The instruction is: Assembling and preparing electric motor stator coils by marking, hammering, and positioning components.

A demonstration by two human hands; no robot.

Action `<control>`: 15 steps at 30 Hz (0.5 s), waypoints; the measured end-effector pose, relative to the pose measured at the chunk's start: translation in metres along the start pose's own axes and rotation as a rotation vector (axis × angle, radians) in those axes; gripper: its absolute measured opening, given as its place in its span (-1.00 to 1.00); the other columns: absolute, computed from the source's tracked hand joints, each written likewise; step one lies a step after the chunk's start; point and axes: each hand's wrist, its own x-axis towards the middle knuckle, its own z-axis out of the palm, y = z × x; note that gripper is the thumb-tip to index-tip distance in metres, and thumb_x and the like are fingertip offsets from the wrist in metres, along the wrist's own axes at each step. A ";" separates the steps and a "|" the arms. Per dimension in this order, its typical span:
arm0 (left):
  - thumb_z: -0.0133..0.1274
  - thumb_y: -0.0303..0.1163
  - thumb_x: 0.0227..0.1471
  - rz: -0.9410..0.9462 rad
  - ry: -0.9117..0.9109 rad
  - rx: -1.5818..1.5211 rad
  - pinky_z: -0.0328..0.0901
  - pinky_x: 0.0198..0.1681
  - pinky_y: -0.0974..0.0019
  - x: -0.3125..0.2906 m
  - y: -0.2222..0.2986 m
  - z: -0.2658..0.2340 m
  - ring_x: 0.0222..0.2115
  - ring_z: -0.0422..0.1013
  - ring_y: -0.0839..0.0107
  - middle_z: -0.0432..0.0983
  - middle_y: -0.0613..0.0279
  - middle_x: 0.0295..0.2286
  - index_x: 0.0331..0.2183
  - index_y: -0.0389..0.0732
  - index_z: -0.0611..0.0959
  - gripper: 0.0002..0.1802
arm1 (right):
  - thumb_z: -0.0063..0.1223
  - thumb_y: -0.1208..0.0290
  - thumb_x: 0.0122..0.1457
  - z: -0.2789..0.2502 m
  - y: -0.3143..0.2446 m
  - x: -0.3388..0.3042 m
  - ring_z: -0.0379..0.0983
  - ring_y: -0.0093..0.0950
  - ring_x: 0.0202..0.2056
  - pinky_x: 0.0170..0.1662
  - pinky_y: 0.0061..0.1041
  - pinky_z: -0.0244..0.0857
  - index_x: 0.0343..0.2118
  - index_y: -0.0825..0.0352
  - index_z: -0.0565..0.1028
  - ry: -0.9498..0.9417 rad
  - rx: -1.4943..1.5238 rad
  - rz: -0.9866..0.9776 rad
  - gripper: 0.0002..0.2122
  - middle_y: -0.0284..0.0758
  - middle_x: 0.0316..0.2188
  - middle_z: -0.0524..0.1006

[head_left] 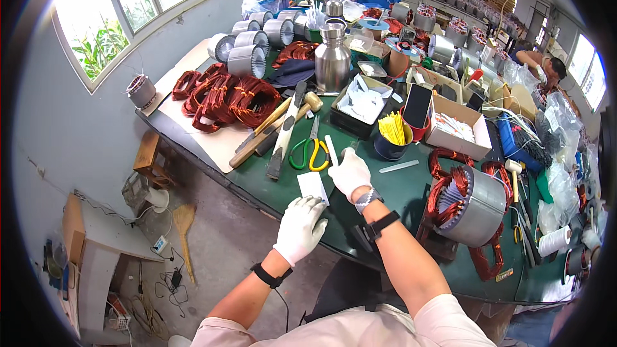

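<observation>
My left hand, in a white glove, lies over the near edge of a small white sheet, its fingers extended and touching it. My right hand, gloved too, closes on a narrow white strip that points away from me. Just beyond the sheet are scissors with one green and one yellow handle. A translucent flat stick lies right of my right hand. Farther right, a grey motor stator with red-brown copper coils rests on a dark support.
Hammers with wooden handles and copper coil bundles lie at the left. A steel bottle, a tray of white pieces, a cup of yellow strips and a cardboard box stand ahead. Other people work farther back.
</observation>
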 end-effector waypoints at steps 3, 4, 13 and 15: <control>0.25 -0.42 -0.03 -0.020 0.016 -0.043 0.27 0.19 -0.04 0.002 -0.001 0.000 0.06 0.44 -0.02 0.58 -0.06 -0.05 -0.09 -0.31 0.65 -0.59 | 0.27 0.28 0.03 -0.009 0.005 -0.020 0.61 -0.04 -0.13 -0.01 -0.12 0.46 -0.10 0.42 0.53 0.020 0.167 -0.041 -0.60 -0.01 -0.22 0.67; 0.24 -0.43 -0.02 -0.014 0.018 -0.029 0.27 0.19 -0.03 0.003 0.000 -0.001 0.06 0.45 -0.01 0.59 -0.05 -0.06 -0.10 -0.31 0.65 -0.61 | 0.28 0.29 0.03 -0.011 0.006 -0.025 0.62 -0.06 -0.13 -0.01 -0.14 0.46 -0.15 0.42 0.56 -0.026 0.258 -0.054 -0.64 -0.03 -0.24 0.67; 0.22 -0.46 0.01 0.001 -0.059 -0.071 0.28 0.19 0.03 0.012 -0.010 -0.009 0.05 0.46 0.00 0.61 0.00 -0.07 -0.11 -0.28 0.67 -0.66 | 0.26 0.35 0.08 -0.013 0.003 -0.034 0.61 -0.41 -0.47 -0.30 -0.35 0.49 -0.30 0.43 0.59 -0.228 0.637 0.249 -0.76 -0.22 -0.52 0.63; 0.22 -0.45 0.01 0.011 -0.074 -0.089 0.29 0.19 0.04 0.011 -0.011 -0.008 0.05 0.46 -0.01 0.61 -0.02 -0.07 -0.10 -0.28 0.67 -0.65 | 0.23 0.35 0.09 -0.007 0.005 -0.030 0.64 -0.30 -0.42 -0.25 -0.30 0.51 -0.27 0.45 0.58 -0.201 0.577 0.183 -0.75 -0.17 -0.49 0.65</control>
